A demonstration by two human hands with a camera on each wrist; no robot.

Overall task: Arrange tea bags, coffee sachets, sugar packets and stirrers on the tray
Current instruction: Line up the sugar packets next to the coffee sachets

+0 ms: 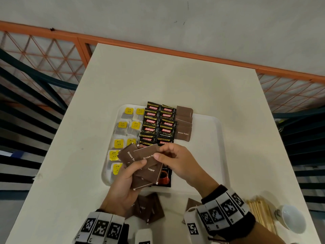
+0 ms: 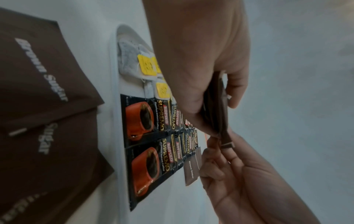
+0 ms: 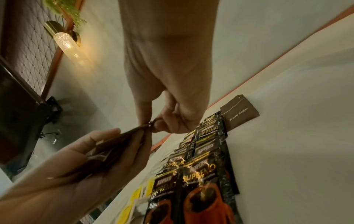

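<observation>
My left hand (image 1: 135, 166) grips a fanned stack of brown sugar packets (image 1: 149, 166) above the near part of the white tray (image 1: 216, 131). My right hand (image 1: 159, 154) pinches the upper edge of the top packet; the right wrist view shows thumb and finger closed on it (image 3: 151, 124). On the tray lie tea bags (image 1: 123, 125) with yellow tags at the left, black coffee sachets (image 1: 158, 124) in the middle, and a short column of sugar packets (image 1: 183, 123) to their right. Wooden stirrers (image 1: 260, 213) lie on the table at the lower right.
More loose sugar packets (image 1: 149, 210) lie on the white table between my wrists, near its front edge. A white cup (image 1: 290, 218) lies tipped beside the stirrers. The tray's right half is bare. An orange mesh railing (image 1: 52, 55) runs behind the table.
</observation>
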